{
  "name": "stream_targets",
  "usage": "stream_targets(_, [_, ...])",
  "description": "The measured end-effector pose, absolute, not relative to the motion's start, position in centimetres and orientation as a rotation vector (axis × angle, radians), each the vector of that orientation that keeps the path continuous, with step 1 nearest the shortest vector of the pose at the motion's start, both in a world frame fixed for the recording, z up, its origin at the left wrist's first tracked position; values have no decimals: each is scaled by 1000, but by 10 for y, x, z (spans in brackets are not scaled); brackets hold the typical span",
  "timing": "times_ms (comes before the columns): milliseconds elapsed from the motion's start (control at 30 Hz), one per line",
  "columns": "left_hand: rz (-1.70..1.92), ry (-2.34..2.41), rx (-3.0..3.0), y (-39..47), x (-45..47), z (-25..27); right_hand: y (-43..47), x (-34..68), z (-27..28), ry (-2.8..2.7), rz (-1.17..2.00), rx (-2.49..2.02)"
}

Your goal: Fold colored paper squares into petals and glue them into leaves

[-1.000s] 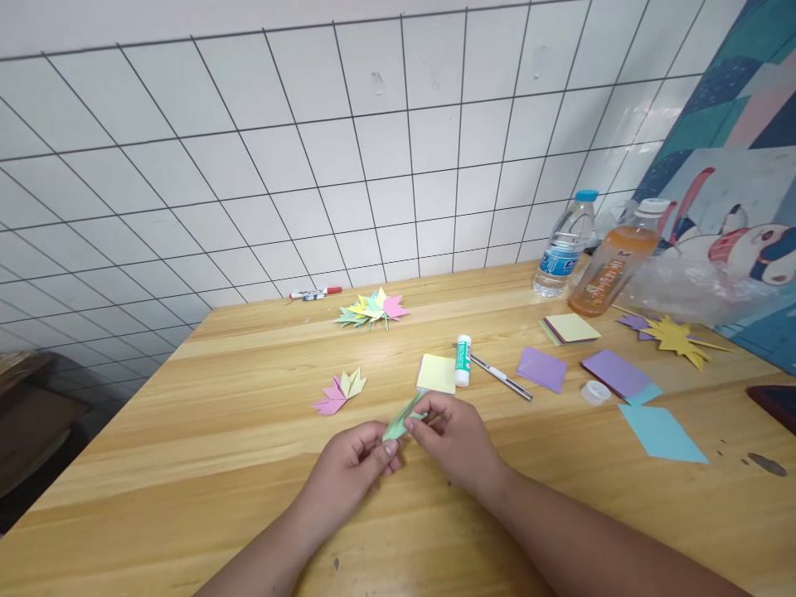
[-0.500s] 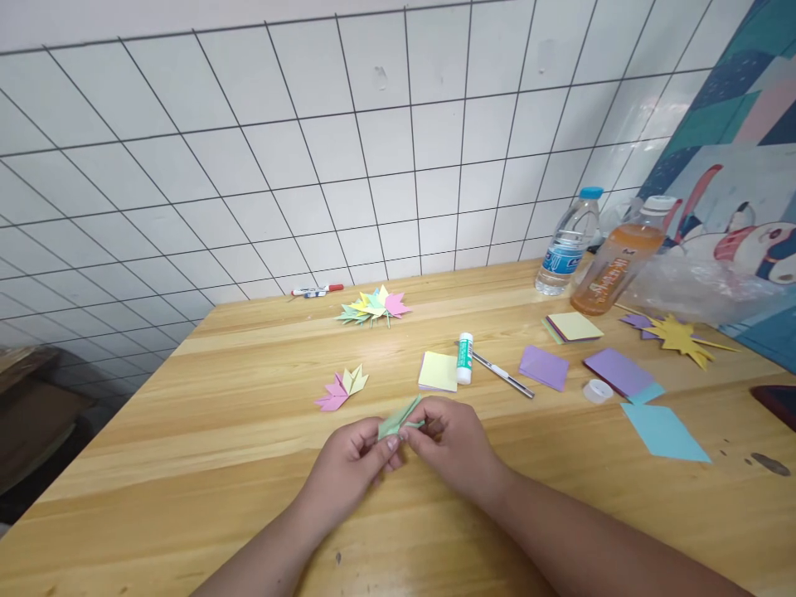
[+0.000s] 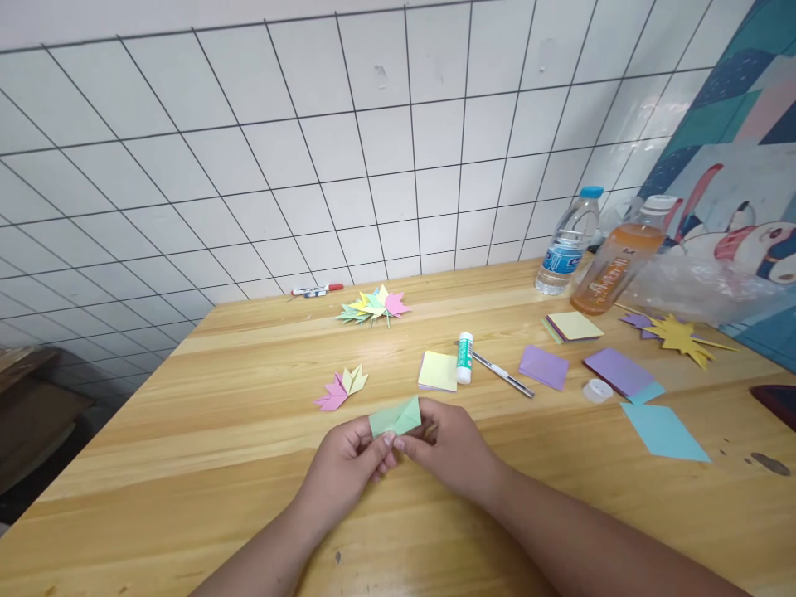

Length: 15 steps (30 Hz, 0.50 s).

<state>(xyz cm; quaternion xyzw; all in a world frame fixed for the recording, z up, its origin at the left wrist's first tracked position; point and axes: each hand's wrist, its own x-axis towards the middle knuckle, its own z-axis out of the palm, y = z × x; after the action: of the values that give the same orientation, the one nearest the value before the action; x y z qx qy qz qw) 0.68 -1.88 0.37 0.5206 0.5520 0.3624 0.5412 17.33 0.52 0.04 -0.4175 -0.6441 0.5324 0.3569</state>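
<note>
A green folded paper [image 3: 396,417] with crease lines is held between both hands above the front of the table. My left hand [image 3: 351,456] pinches its lower left part, thumb on the near face. My right hand [image 3: 451,444] grips the right end, its thumb at the lower edge and its fingers partly hidden behind the paper. Just beyond my left hand lies a folded paper piece in pink and yellow [image 3: 342,387]. A stack of yellow paper squares [image 3: 437,371] and a green-and-white glue stick [image 3: 464,358] are beyond my right hand.
Behind the glue stick lies a pen [image 3: 503,376]. Purple sheets [image 3: 544,367], a white cap [image 3: 598,390] and a blue sheet [image 3: 665,431] are at right. Two bottles [image 3: 567,249] stand at the back right. Folded paper leaves [image 3: 376,305] and markers [image 3: 316,290] lie near the tiled wall.
The green paper has turned from nearly edge-on with a raised flap to a flatter shape, its creased face showing. My hands have shifted slightly.
</note>
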Motion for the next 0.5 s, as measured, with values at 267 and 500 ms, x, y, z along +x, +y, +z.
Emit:
stream_targets(267, [814, 1403, 1371, -21, 8, 4, 9, 174, 5, -1582, 1409, -1166])
stream_targets(500, [809, 1503, 1507, -18, 4, 6, 13, 177, 4, -1520, 1415, -1167])
